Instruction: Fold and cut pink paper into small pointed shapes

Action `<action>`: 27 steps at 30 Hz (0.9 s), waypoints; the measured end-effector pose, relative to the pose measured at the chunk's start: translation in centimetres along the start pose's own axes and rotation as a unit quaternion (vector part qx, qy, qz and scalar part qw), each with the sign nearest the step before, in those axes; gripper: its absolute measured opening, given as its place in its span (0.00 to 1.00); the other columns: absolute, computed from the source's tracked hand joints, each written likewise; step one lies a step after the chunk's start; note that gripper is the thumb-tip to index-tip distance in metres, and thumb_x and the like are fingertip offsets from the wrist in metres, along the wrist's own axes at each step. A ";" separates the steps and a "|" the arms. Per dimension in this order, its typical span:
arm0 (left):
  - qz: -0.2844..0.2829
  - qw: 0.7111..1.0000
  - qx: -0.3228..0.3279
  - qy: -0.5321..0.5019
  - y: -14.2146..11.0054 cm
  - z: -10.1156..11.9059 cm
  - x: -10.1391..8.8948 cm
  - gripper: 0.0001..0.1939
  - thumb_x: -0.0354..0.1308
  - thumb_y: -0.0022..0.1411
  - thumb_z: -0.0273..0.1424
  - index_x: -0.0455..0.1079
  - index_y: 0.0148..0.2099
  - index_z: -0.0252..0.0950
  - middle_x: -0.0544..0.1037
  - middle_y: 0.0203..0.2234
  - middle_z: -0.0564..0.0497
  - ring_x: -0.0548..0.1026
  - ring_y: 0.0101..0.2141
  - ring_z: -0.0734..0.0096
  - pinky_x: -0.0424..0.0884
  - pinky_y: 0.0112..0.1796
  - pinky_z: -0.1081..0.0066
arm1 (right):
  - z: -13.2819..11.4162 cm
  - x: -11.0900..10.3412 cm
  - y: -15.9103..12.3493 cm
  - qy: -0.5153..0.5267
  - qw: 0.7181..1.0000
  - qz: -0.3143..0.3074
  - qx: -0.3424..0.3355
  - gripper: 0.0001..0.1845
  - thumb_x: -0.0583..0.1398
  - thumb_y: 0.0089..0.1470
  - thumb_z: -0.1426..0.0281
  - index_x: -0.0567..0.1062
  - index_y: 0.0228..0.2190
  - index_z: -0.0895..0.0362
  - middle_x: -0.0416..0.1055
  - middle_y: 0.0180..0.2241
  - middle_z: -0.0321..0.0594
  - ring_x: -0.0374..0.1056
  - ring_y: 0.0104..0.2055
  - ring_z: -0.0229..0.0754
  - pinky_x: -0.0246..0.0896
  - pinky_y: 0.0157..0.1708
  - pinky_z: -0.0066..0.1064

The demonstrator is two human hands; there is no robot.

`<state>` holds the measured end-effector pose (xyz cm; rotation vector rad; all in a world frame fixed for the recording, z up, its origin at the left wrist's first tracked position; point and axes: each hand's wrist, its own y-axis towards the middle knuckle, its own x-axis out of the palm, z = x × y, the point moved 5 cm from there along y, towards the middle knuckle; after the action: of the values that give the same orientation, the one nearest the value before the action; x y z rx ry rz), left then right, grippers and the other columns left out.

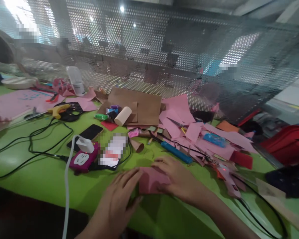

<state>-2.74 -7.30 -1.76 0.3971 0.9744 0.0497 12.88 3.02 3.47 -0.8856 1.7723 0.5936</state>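
Observation:
A small piece of pink paper (149,183), apparently folded, is held near the front edge of the green table. My left hand (117,196) grips its left edge, the fingertips at its upper corner and the thumb lower down. On the right side my right hand (176,177) holds the same piece, fingers along the top edge and thumb near the bottom. Just beyond my hands lie a blue utility knife (176,152) and a small rolled brown paper cone (137,145).
Pink paper scraps (178,109) and brown cardboard (139,103) lie at the back before a perforated metal screen (139,49). A purple power adapter (83,159), a phone (91,132) and cables are left. A pink glue gun (228,181) lies right.

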 end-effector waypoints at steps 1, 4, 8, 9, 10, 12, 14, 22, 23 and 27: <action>-0.013 1.000 0.013 0.008 0.2 0.3 0.3 0.30 0.54 0.60 0.24 0.59 0.64 0.40 0.69 0.60 0.44 0.69 0.58 0.57 0.67 0.56 0.53 | -0.5 -0.4 0.4 -0.001 1.000 0.018 -0.001 0.23 0.66 0.51 0.69 0.72 0.50 0.55 0.69 0.54 0.48 0.64 0.56 0.53 0.59 0.55 0.46; -0.057 0.997 0.041 0.027 0.5 1.0 1.3 0.29 0.57 0.58 0.26 0.63 0.62 0.44 0.67 0.62 0.49 0.64 0.61 0.56 0.62 0.59 0.49 | -2.8 -1.1 2.1 0.046 0.997 0.060 -0.026 0.13 0.59 0.57 0.72 0.72 0.45 0.54 0.68 0.56 0.46 0.62 0.59 0.50 0.57 0.57 0.45; -0.082 0.995 0.035 0.037 0.5 1.0 1.7 0.26 0.58 0.62 0.37 0.62 0.62 0.46 0.68 0.61 0.51 0.64 0.61 0.56 0.59 0.60 0.48 | -5.6 -0.4 5.3 0.108 0.992 0.023 -0.058 0.15 0.55 0.52 0.82 0.72 0.38 0.53 0.69 0.56 0.39 0.63 0.57 0.46 0.58 0.55 0.42; -0.081 0.996 0.035 0.035 0.4 1.0 1.7 0.26 0.57 0.63 0.40 0.62 0.62 0.46 0.69 0.60 0.51 0.64 0.60 0.56 0.60 0.60 0.49 | -5.9 0.0 6.2 0.114 0.992 0.014 -0.060 0.16 0.54 0.50 0.83 0.72 0.37 0.54 0.71 0.55 0.39 0.64 0.56 0.45 0.59 0.54 0.41; -0.075 0.996 0.037 0.032 0.4 0.9 1.7 0.25 0.56 0.64 0.42 0.62 0.62 0.46 0.70 0.59 0.51 0.65 0.59 0.56 0.60 0.60 0.49 | -6.1 0.4 6.9 0.120 0.991 0.008 -0.064 0.17 0.54 0.49 0.84 0.72 0.37 0.54 0.72 0.53 0.39 0.65 0.54 0.45 0.59 0.53 0.39; -0.057 0.997 0.041 0.026 0.3 0.8 1.6 0.22 0.54 0.65 0.43 0.65 0.60 0.46 0.72 0.58 0.51 0.67 0.58 0.56 0.62 0.59 0.49 | -6.1 1.3 8.2 0.127 0.989 0.007 -0.074 0.18 0.53 0.48 0.85 0.73 0.38 0.55 0.74 0.49 0.40 0.66 0.51 0.44 0.60 0.51 0.37; -0.038 0.998 0.044 0.022 0.2 0.7 1.6 0.21 0.54 0.66 0.44 0.66 0.59 0.46 0.73 0.57 0.50 0.68 0.57 0.55 0.62 0.58 0.49 | -5.9 2.1 9.2 0.125 0.989 0.014 -0.083 0.19 0.53 0.49 0.85 0.74 0.39 0.56 0.74 0.47 0.40 0.66 0.49 0.44 0.60 0.49 0.36; -0.061 0.997 0.046 0.013 0.3 0.6 1.6 0.22 0.53 0.66 0.44 0.66 0.59 0.44 0.69 0.60 0.47 0.66 0.59 0.53 0.62 0.59 0.47 | -5.6 1.2 8.7 0.116 0.991 0.022 -0.058 0.17 0.55 0.56 0.80 0.73 0.45 0.55 0.73 0.46 0.42 0.66 0.50 0.46 0.60 0.49 0.38; -0.071 0.996 0.047 0.011 0.3 0.6 1.6 0.23 0.54 0.66 0.43 0.65 0.60 0.43 0.68 0.61 0.47 0.65 0.60 0.53 0.61 0.59 0.47 | -5.4 0.5 8.0 0.113 0.992 0.028 -0.047 0.15 0.55 0.58 0.78 0.73 0.45 0.54 0.73 0.46 0.41 0.66 0.51 0.46 0.60 0.49 0.38; -0.090 0.995 0.038 0.008 0.0 0.7 1.4 0.29 0.57 0.62 0.32 0.59 0.65 0.39 0.63 0.64 0.44 0.60 0.63 0.53 0.59 0.60 0.47 | -3.3 -0.7 4.5 0.054 0.998 -0.012 -0.006 0.10 0.59 0.60 0.70 0.74 0.43 0.54 0.74 0.44 0.42 0.67 0.48 0.48 0.60 0.48 0.39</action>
<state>-1.38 -7.16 -2.53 0.3784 1.0270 -0.1480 7.53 3.52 5.24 -0.9612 1.8550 0.5503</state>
